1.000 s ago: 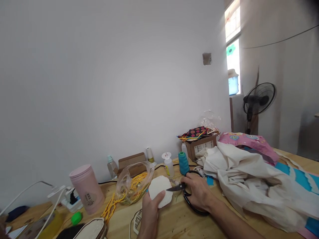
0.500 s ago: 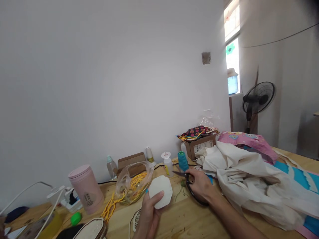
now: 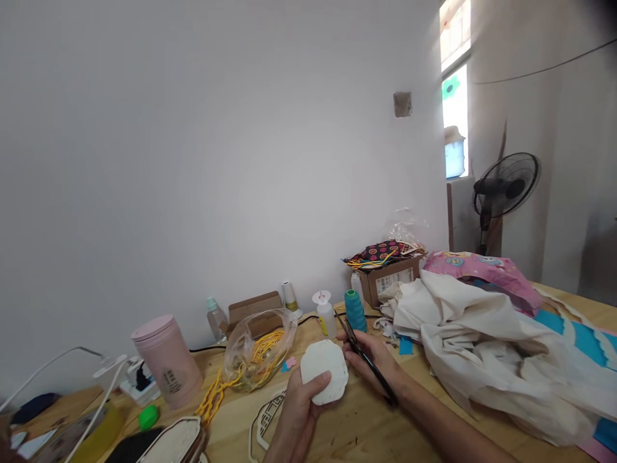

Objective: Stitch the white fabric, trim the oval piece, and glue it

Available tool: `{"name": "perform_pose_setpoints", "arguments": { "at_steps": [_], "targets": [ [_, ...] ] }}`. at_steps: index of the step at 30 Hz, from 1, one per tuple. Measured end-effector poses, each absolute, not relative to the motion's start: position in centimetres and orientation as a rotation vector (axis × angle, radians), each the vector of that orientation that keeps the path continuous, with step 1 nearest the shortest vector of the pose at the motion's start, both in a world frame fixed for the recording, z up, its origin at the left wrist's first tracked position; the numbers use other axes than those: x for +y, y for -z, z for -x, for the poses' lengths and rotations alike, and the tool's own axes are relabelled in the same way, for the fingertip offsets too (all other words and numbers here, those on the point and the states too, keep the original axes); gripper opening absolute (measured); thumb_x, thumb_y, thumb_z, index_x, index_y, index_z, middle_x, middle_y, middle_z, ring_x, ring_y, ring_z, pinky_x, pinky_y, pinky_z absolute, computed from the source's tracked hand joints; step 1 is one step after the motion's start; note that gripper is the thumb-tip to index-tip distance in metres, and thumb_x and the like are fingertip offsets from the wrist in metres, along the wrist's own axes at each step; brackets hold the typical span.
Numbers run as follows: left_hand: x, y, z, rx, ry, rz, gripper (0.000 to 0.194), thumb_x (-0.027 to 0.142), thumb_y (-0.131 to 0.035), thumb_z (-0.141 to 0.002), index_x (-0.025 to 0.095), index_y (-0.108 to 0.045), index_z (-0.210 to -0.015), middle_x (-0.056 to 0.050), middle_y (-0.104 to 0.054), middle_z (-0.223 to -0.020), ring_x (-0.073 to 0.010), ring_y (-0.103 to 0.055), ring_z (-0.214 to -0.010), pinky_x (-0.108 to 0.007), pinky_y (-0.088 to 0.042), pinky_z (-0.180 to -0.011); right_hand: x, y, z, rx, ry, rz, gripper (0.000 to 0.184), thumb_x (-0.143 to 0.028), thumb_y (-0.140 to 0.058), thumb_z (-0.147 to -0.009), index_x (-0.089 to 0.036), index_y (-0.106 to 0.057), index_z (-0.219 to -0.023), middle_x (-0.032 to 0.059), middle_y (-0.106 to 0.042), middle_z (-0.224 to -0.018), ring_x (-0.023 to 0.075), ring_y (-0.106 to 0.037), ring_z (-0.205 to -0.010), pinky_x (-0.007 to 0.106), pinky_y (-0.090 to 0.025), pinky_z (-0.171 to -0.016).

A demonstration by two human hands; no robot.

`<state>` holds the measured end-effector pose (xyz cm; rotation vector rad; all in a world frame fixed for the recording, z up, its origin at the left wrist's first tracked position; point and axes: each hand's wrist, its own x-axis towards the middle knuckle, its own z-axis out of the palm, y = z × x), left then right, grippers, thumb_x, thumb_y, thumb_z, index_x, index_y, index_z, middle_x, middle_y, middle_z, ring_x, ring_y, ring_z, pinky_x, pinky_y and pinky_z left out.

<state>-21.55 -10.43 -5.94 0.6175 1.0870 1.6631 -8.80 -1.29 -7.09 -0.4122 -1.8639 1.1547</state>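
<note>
My left hand (image 3: 301,411) is closed on a white scalloped fabric-covered piece (image 3: 324,371), held up over the wooden table (image 3: 366,431). Right beside it my right hand (image 3: 373,362) grips black scissors (image 3: 365,357), whose blades point up and away toward a teal thread spool (image 3: 355,310). The scissors lie just right of the white piece and do not touch it.
A heap of cream cloth (image 3: 482,341) with pink printed fabric (image 3: 486,270) fills the right. A clear bag of yellow cord (image 3: 258,350), pink tumbler (image 3: 166,361), small glue bottles (image 3: 324,315), cardboard box (image 3: 388,278), wooden cut-outs (image 3: 267,421) and a power strip (image 3: 137,382) lie left. A fan (image 3: 504,186) stands behind.
The scissors' tip came off the white piece and swung up, from pointing left to pointing away. My left hand turned the white piece and shifted it slightly right.
</note>
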Motion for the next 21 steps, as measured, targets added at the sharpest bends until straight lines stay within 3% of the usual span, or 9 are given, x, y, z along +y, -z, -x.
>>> {"name": "perform_pose_setpoints", "arguments": {
  "at_steps": [13,18,21],
  "targets": [
    [-10.5,5.9,21.2,1.078,-1.589,-0.600,0.045,0.014,-0.075,-0.050,0.010,-0.062,-0.093,-0.009,-0.070,-0.077,-0.0164,-0.061,-0.057,-0.025,-0.049,-0.047,-1.9,6.7,8.6,-1.850,-1.087,0.403,0.018,-0.020,-0.047,-0.074,-0.018,-0.052,-0.091,-0.0029,-0.048,-0.066,0.0124,-0.046,-0.059,0.023,-0.039,-0.055],
    [-10.6,5.6,21.6,0.951,-1.698,-0.401,0.047,0.000,-0.065,-0.059,0.012,-0.057,-0.103,-0.006,-0.070,-0.075,-0.0142,-0.064,-0.060,-0.021,-0.052,-0.053,-2.0,6.4,8.5,-1.849,-1.053,0.418,0.014,-0.020,-0.045,-0.074,-0.019,-0.049,-0.087,-0.0055,-0.041,-0.060,0.0096,-0.038,-0.052,0.020,-0.033,-0.048],
    [-10.6,5.4,22.2,0.876,-1.753,-0.200,0.051,-0.005,-0.055,-0.066,0.012,-0.050,-0.113,-0.006,-0.070,-0.068,-0.0141,-0.064,-0.056,-0.018,-0.051,-0.047,-2.0,6.4,8.7,-1.851,-1.041,0.433,0.012,-0.021,-0.045,-0.075,-0.019,-0.049,-0.085,-0.0054,-0.039,-0.060,0.0089,-0.036,-0.050,0.019,-0.031,-0.046]
  ]
}}
